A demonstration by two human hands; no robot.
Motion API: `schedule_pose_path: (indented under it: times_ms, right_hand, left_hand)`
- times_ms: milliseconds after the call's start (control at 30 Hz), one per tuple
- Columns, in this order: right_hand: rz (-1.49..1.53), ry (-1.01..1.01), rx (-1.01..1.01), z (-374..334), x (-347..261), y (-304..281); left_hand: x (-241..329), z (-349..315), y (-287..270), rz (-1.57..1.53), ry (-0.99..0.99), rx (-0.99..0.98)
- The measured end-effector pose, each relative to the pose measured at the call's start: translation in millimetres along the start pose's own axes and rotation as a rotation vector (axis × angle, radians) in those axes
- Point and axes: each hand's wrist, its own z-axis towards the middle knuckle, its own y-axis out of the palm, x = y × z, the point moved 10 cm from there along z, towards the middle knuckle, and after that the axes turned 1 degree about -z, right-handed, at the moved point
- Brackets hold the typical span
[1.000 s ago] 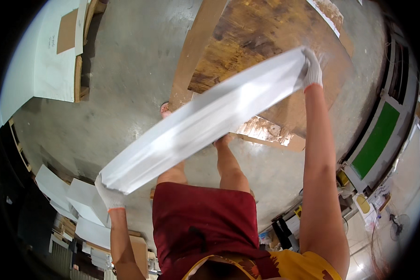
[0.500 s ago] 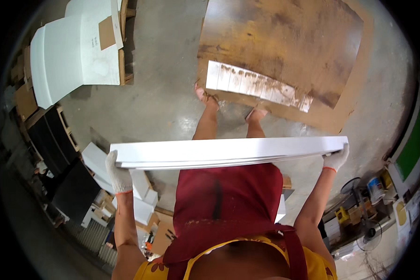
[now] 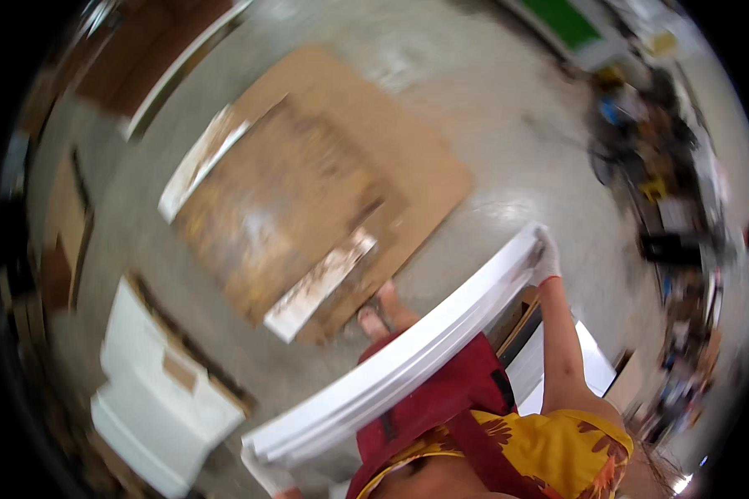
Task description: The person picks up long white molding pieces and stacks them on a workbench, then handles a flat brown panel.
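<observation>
White all over and long: the panel (image 3: 399, 356) fills the gap between both hands, slanting across the front of a dark red apron (image 3: 441, 391). Right hand (image 3: 546, 258), gloved, is wrapped round the farther end. The left hand (image 3: 264, 470) has hold of the nearer end, but it's low and blurry, so no finger detail there. Ridges run lengthwise; can't tell if it's 1 shaped piece or 2+ layers.

Handling guess: stiff, no obvious sag between the 2 grips (any curve could be the lens), and probably light to middling. Surface looks smooth, so maybe slippery bare-handed, though gloves should help. Corners would likely chip or dent if knocked. I'd go 1 hand per end, supporting from underneath.

Out ahead of the left hand there's a stained brown sheet (image 3: 266, 212) on the floor, with a smeared white strip (image 3: 320, 287) along its near edge. Brands, labels, writing? None I can read, too much blur.
</observation>
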Motion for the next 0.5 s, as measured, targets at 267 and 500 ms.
schedule_pose_path:
  times_ms: [267, 500]
  right_hand:
    - [0.049, -0.11, 0.192, -68.0, -5.5, -153.4]
    - [0.132, -0.111, 0.15, -38.4, -24.7, -198.4]
  left_hand:
    - [22.2, 18.4, -11.2, 0.408, 0.103, -0.048]
    - [41.5, -54.0, 48.0, 0.34, 0.133, -0.129]
